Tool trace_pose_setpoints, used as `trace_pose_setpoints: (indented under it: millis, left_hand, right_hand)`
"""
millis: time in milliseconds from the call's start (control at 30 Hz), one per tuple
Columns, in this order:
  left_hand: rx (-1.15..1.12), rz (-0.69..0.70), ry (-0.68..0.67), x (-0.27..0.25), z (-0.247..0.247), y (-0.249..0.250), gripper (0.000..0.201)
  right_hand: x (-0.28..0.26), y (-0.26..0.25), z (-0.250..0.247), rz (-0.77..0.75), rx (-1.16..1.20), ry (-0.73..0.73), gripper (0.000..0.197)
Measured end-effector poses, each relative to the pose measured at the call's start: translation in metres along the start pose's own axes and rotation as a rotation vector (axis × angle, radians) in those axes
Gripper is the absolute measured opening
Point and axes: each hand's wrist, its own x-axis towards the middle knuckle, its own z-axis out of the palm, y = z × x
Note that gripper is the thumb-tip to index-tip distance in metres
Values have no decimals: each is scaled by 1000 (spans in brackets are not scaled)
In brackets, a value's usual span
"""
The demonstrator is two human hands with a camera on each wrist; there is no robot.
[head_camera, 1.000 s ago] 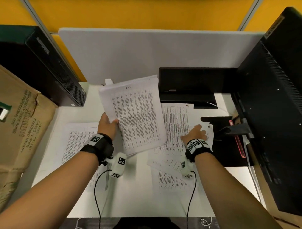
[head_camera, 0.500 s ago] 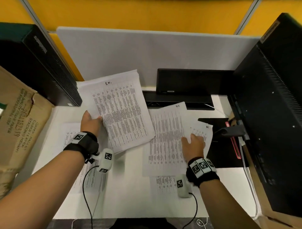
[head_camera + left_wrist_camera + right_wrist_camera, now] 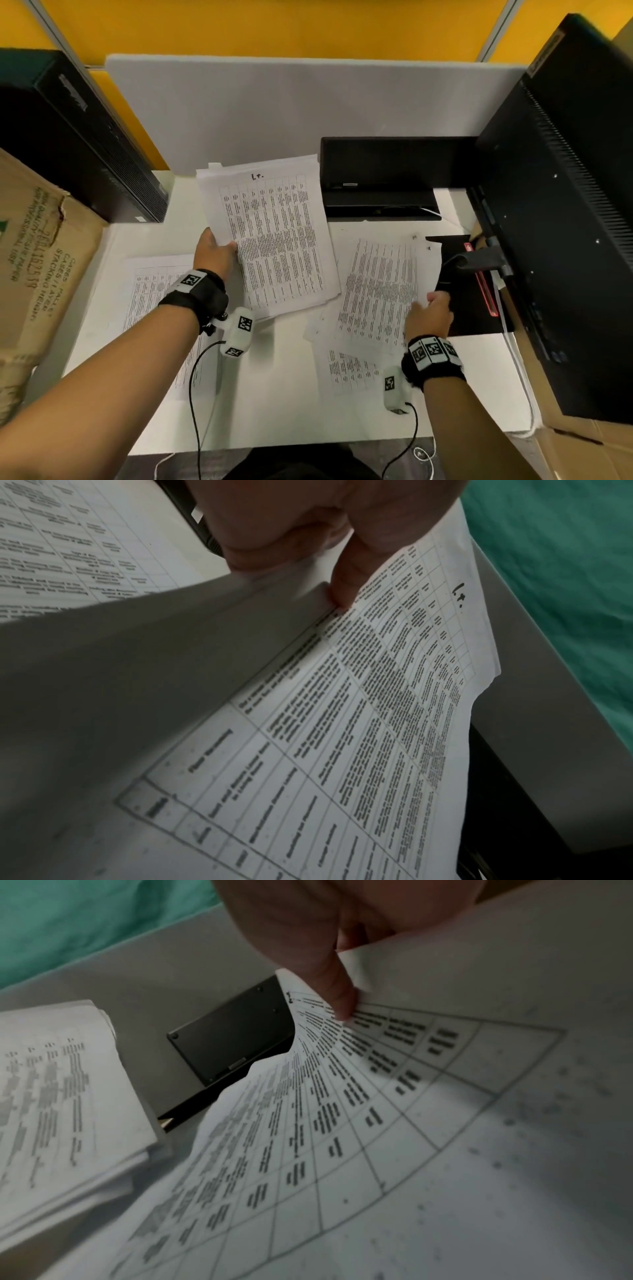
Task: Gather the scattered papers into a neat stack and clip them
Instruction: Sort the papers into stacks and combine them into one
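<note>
The left hand [image 3: 214, 253] pinches the gathered stack [image 3: 270, 233] by its edge, raised left of the black tray [image 3: 380, 178], apparently kept ready to receive the loose sheet [image 3: 380, 294] that the right hand [image 3: 430, 313] pinches, lifting it below that tray.

Readable marks on the desk

The held sheaf of papers [image 3: 270, 236] bore a handwritten "Lt."; the cardboard box [image 3: 37, 260] read "STACKING HEIGHT"; table print stayed illegible.

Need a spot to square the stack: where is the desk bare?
Bare desk lies at the near edge, between the left sheet and the near sheet. The right side is crowded: the sheet pinched by the right hand, then a black pad.
</note>
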Motion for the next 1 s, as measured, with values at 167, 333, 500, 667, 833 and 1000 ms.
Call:
trace_pose_setpoints:
  millis: [167, 333, 500, 667, 833, 1000]
  left_hand:
    - [26, -4, 42, 2, -11, 0, 37]
    - [19, 0, 57, 1, -21, 1, 38]
    - [33, 14, 43, 0, -28, -2, 40]
    - [24, 46, 22, -6, -27, 3, 42]
    - [3, 66, -74, -14, -11, 18, 47]
    - [-57, 57, -176, -27, 9, 31, 41]
  right_hand:
    - [6, -26, -14, -121, 134, -48, 49]
    - [7, -67, -37, -396, -70, -26, 19]
    - [8, -111, -68, -478, 150, 12, 13]
    - [20, -142, -75, -428, 302, -53, 32]
    - [14, -153, -45, -491, 333, -256, 30]
    - [11, -141, -14, -404, 329, -428, 32]
